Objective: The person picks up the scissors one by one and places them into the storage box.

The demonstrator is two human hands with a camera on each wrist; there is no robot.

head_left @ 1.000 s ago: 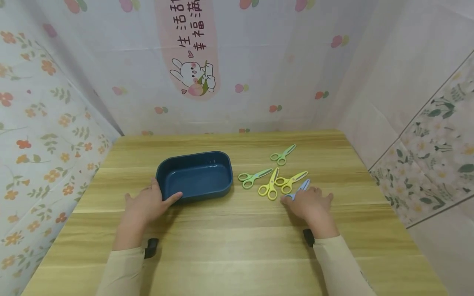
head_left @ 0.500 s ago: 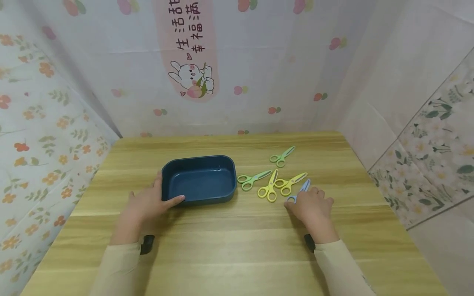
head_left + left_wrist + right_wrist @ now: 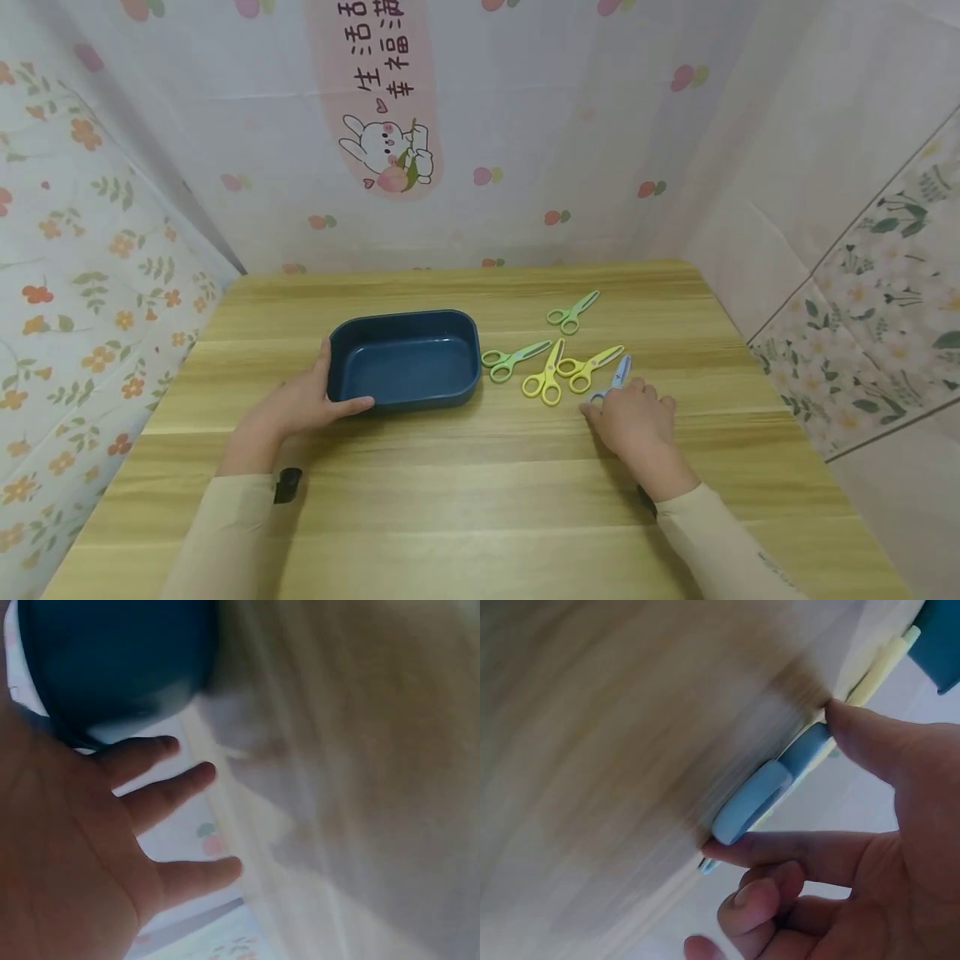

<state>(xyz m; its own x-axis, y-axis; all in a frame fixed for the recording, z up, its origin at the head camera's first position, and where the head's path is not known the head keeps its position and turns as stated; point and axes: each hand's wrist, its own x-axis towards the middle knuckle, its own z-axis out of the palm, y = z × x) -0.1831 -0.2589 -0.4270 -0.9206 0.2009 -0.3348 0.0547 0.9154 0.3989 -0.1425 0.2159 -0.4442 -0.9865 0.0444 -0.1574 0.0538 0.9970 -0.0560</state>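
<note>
My left hand [image 3: 300, 406] lies at the left end of a dark blue rectangular box [image 3: 420, 401], thumb along the front wall. In the left wrist view its other fingers are straight and spread beside the box [image 3: 120, 660]. At the right, my right hand [image 3: 639, 421] pinches blue scissors [image 3: 619, 372] by the handles, which lie low at the tabletop; the hand covers part of them. The right wrist view shows the thumb and index finger at opposite sides of the blue handles [image 3: 751, 801], other fingers curled. Close by are two yellow scissors [image 3: 553, 366] [image 3: 594, 364].
Green scissors [image 3: 514, 359] lie just right of the box, and another green pair [image 3: 574, 317] lies farther back. The wood-grain table [image 3: 465, 500] ends at a patterned curtain [image 3: 510, 225] behind, with more printed cloth at both sides.
The box has shifted right, toward the near green scissors, with my left hand following it. The blue scissors have turned slightly under my right hand, which has moved a little to the right.
</note>
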